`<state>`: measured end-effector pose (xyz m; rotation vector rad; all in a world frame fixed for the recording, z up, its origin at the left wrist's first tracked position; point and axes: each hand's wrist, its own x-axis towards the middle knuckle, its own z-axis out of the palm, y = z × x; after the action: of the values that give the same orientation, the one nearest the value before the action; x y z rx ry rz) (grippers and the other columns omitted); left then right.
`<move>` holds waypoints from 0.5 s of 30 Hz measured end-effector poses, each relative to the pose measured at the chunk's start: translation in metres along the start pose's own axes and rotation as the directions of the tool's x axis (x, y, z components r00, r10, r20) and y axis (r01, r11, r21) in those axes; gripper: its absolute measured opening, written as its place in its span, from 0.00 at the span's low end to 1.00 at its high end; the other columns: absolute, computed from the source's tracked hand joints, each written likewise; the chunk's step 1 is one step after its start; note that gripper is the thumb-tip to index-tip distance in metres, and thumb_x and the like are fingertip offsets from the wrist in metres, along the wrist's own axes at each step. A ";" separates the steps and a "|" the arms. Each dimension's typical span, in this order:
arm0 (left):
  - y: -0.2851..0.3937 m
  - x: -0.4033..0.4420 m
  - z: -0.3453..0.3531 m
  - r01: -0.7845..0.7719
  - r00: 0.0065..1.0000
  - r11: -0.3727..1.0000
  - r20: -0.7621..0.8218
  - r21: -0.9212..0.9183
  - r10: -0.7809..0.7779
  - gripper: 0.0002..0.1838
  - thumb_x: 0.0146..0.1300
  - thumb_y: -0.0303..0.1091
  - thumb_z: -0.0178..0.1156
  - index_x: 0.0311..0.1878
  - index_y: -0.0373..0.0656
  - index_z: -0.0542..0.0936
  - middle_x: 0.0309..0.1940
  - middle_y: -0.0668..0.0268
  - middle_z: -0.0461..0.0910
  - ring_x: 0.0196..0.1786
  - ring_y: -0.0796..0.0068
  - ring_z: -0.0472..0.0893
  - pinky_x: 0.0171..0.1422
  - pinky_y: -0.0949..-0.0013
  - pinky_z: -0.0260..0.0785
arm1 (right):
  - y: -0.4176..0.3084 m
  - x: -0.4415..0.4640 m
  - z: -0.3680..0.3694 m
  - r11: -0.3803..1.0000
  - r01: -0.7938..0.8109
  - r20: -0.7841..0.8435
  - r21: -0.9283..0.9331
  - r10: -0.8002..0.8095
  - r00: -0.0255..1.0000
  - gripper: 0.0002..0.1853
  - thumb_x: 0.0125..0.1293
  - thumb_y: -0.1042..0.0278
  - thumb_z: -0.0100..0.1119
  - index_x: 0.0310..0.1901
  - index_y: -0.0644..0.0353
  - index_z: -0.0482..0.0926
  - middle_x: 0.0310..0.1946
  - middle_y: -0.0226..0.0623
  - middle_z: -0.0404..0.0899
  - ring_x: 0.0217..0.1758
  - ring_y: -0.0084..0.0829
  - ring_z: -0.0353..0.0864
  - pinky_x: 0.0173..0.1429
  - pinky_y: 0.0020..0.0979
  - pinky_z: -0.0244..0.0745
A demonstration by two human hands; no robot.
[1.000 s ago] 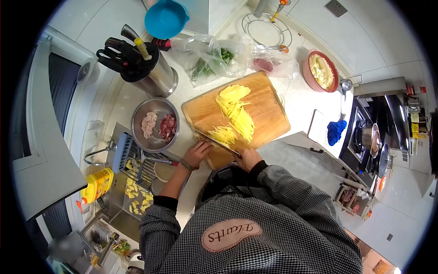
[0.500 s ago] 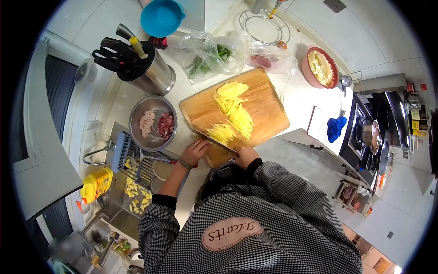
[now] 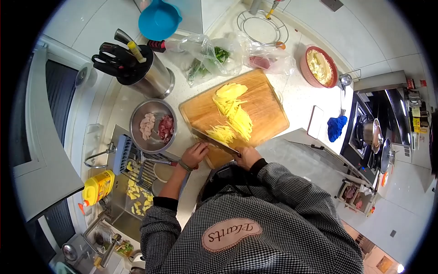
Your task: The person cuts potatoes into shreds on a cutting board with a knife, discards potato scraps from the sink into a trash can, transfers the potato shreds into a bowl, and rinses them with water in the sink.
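Observation:
My right hand [image 3: 248, 157] grips the handle of a kitchen knife [image 3: 220, 145], whose blade slants up and left across the near part of the wooden cutting board [image 3: 267, 107]. At the board's left edge, my left hand [image 3: 195, 154] has its fingers bunched close against the blade; what they hold, if anything, is hidden. Just beyond the blade lie thin yellow strips [image 3: 221, 133] that look like potato. A longer heap of strips [image 3: 239, 119] stretches up the board, with a pile of thin slices [image 3: 231, 90] at its far end.
A steel bowl with raw meat [image 3: 165, 128] stands left of the board, near the sink [image 3: 125, 221] holding yellow scraps. Behind are a knife block [image 3: 153, 75], plastic bags [image 3: 212, 55] and a blue bowl [image 3: 159, 20]. A red basket [image 3: 306, 68], phone [image 3: 315, 122] and stove [image 3: 360, 125] are right.
The knife blade has shifted slightly, and more of it shows beside my left hand. Both hands stay almost in place; the strips and slices look unchanged.

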<state>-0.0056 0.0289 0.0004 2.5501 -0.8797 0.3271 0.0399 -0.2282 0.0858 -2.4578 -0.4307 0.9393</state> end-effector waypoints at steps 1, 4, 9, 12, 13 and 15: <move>0.000 -0.001 0.001 -0.010 1.000 1.000 0.006 0.013 0.010 0.10 0.52 0.26 0.59 0.39 0.41 0.79 0.48 0.62 0.77 0.48 0.63 0.79 0.46 0.69 0.76 | 0.002 -0.001 0.001 0.998 -0.028 0.005 0.063 0.028 1.000 0.13 0.60 0.60 0.56 0.41 0.58 0.79 0.32 0.49 0.80 0.37 0.50 0.80 0.43 0.45 0.75; 0.002 -0.006 0.004 -0.023 0.999 0.999 0.036 0.030 0.022 0.11 0.53 0.28 0.58 0.41 0.42 0.79 0.49 0.62 0.77 0.48 0.64 0.78 0.46 0.69 0.76 | 0.006 0.004 0.011 0.999 -0.038 0.031 0.015 0.038 0.999 0.13 0.59 0.60 0.56 0.42 0.56 0.80 0.31 0.48 0.80 0.35 0.50 0.80 0.42 0.46 0.75; 0.030 0.024 -0.025 -0.085 0.995 0.996 -0.054 -0.011 0.084 0.13 0.55 0.28 0.59 0.45 0.42 0.78 0.50 0.62 0.76 0.48 0.63 0.78 0.49 0.67 0.74 | 0.006 -0.010 -0.008 0.990 0.034 -0.098 -0.139 -0.048 0.994 0.17 0.59 0.59 0.56 0.49 0.54 0.74 0.28 0.48 0.80 0.32 0.50 0.81 0.39 0.46 0.76; 0.061 0.068 -0.051 -0.150 0.969 0.987 -0.189 0.051 0.157 0.14 0.58 0.31 0.58 0.48 0.44 0.78 0.53 0.63 0.75 0.53 0.67 0.76 0.56 0.66 0.70 | 0.012 -0.027 -0.028 0.976 0.093 -0.228 -0.199 -0.139 0.964 0.24 0.57 0.61 0.57 0.54 0.56 0.64 0.27 0.48 0.80 0.30 0.48 0.81 0.36 0.44 0.77; 0.068 0.084 -0.059 -0.123 0.991 0.992 -0.051 0.004 0.123 0.17 0.61 0.35 0.56 0.54 0.45 0.75 0.56 0.64 0.73 0.58 0.69 0.73 0.61 0.65 0.66 | 0.016 -0.031 -0.033 0.967 0.151 -0.265 -0.205 -0.203 0.943 0.25 0.56 0.62 0.58 0.54 0.58 0.64 0.26 0.48 0.80 0.30 0.47 0.81 0.35 0.43 0.77; 0.077 0.103 -0.057 -0.092 0.991 0.995 0.089 -0.034 0.095 0.21 0.64 0.40 0.53 0.59 0.46 0.73 0.60 0.66 0.71 0.63 0.70 0.69 0.67 0.65 0.61 | 0.022 -0.037 -0.042 0.947 0.227 -0.308 -0.226 -0.290 0.906 0.27 0.55 0.65 0.59 0.55 0.62 0.61 0.28 0.45 0.80 0.29 0.45 0.81 0.35 0.41 0.76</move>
<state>0.0207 -0.0544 0.1105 2.5183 -1.0325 0.2256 0.0447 -0.2760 0.1214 -2.5758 -0.7287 0.3691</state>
